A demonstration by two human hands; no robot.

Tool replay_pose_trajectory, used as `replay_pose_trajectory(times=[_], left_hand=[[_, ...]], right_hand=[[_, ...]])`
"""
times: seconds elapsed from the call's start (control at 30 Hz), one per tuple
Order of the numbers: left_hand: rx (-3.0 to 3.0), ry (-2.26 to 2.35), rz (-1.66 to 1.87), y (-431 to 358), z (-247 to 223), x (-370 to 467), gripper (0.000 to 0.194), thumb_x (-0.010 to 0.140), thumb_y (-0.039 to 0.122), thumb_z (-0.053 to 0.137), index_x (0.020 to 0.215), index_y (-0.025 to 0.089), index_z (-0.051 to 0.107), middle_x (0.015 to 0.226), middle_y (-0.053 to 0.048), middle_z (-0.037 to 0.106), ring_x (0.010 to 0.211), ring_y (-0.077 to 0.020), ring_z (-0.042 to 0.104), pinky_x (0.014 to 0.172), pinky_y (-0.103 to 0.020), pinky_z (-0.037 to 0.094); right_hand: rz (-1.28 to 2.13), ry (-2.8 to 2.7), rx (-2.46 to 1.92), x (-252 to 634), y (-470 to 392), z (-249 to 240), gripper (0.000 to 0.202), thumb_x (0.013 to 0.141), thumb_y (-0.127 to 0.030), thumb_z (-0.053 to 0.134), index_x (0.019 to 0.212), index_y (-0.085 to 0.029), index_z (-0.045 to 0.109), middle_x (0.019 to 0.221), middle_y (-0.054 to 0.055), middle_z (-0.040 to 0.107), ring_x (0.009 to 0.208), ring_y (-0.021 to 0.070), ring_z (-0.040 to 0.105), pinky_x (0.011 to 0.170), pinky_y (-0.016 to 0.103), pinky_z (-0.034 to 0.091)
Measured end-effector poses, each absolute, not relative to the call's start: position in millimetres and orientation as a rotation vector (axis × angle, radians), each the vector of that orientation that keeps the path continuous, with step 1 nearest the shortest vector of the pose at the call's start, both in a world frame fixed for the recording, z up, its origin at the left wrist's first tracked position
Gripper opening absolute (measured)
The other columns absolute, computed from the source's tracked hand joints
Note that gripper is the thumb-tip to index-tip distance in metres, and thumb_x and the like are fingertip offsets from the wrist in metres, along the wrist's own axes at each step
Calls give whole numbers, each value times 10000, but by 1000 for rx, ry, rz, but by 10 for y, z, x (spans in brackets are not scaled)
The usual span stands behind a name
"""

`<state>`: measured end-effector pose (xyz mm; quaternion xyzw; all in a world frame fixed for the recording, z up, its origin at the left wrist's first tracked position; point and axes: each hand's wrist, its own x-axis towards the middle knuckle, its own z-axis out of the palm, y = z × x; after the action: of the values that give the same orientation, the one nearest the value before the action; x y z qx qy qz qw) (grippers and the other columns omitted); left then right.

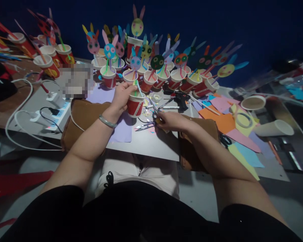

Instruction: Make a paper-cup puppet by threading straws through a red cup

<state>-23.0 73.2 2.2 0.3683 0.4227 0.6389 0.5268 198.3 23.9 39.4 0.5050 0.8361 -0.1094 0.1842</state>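
Observation:
My left hand (123, 97), with a bangle on its wrist, pinches a green straw (135, 84) that stands in a red and white paper cup (135, 107). A pale strip shows beside the straw above the cup's rim. To the right, my right hand (168, 121) is closed around the handles of scissors (154, 109), whose blades point up and away to the left. Below these blades, dark snips (145, 126) lie on the white table, with small paper scraps around them.
Cups with paper rabbit faces (135, 63) stand in rows behind. A black glue gun (181, 100) and tape roll (156, 97) lie beyond my hands. Colored paper (217, 116) covers the right side; a power strip (58, 117) with cables is at left.

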Motion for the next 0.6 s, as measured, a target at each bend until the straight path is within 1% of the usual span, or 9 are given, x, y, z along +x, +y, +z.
replay_pose_trajectory(times=[0.07, 0.13, 0.2, 0.23, 0.27, 0.3, 0.37, 0.43, 0.6], left_hand=[[894, 1006, 1482, 700, 23, -206, 59, 765, 131, 689, 740, 183, 680, 654, -4, 684, 610, -121, 621, 616, -259, 514], [903, 1010, 1457, 679, 16, -189, 58, 763, 132, 695, 737, 180, 675, 655, -1, 677, 596, -112, 606, 607, -252, 500], [914, 1008, 1448, 667, 8, -178, 60, 759, 136, 704, 742, 178, 665, 656, 4, 670, 585, -105, 599, 614, -251, 497], [919, 1005, 1444, 663, 4, -173, 64, 757, 140, 709, 745, 178, 660, 656, 7, 669, 580, -104, 598, 620, -253, 501], [924, 1000, 1434, 660, 2, -170, 68, 753, 142, 714, 748, 180, 657, 656, 9, 672, 579, -105, 601, 628, -257, 508], [926, 995, 1418, 657, 3, -167, 68, 750, 144, 716, 750, 180, 659, 657, 9, 678, 583, -108, 609, 636, -260, 516], [916, 988, 1389, 647, 12, -160, 62, 742, 144, 716, 750, 181, 668, 653, 6, 690, 599, -117, 627, 642, -265, 526], [897, 988, 1377, 635, 29, -154, 54, 736, 138, 713, 742, 177, 676, 648, 0, 700, 614, -121, 638, 638, -263, 526], [887, 1003, 1388, 608, 67, -144, 75, 727, 146, 744, 729, 170, 673, 643, 4, 706, 583, -103, 619, 599, -237, 510]], right_hand=[[-375, 2334, 1462, 2086, 204, 380, 362, 893, -396, 710, 1189, -188, 700, 1058, 124, 796, 917, 286, 730, 642, 302, 395], [-517, 2334, 1529, 2225, 246, 402, 454, 885, -512, 721, 1216, -203, 702, 1004, 103, 799, 880, 270, 728, 658, 299, 427], [-642, 2338, 1679, 2390, 376, 440, 463, 904, -547, 683, 1216, -205, 705, 959, 87, 799, 842, 249, 725, 685, 301, 465], [-590, 2324, 1817, 2475, 468, 454, 448, 931, -556, 639, 1185, -195, 715, 958, 102, 798, 853, 258, 725, 702, 315, 479], [-430, 2292, 1984, 2557, 571, 460, 440, 951, -556, 600, 1132, -177, 732, 981, 136, 795, 891, 287, 724, 724, 343, 488], [-259, 2215, 2141, 2631, 680, 454, 441, 958, -541, 582, 1118, -161, 738, 1039, 177, 790, 955, 324, 722, 753, 377, 499], [-18, 2064, 2336, 2741, 887, 408, 472, 937, -477, 623, 1232, -119, 708, 1183, 244, 760, 1095, 376, 706, 834, 427, 515], [-23, 1952, 2356, 2791, 1056, 331, 530, 912, -457, 663, 1313, -111, 679, 1260, 259, 735, 1175, 387, 693, 884, 440, 522], [-97, 1837, 2359, 2772, 1256, 194, 583, 848, -463, 732, 1291, -85, 713, 1294, 266, 724, 1233, 386, 689, 936, 430, 545]])
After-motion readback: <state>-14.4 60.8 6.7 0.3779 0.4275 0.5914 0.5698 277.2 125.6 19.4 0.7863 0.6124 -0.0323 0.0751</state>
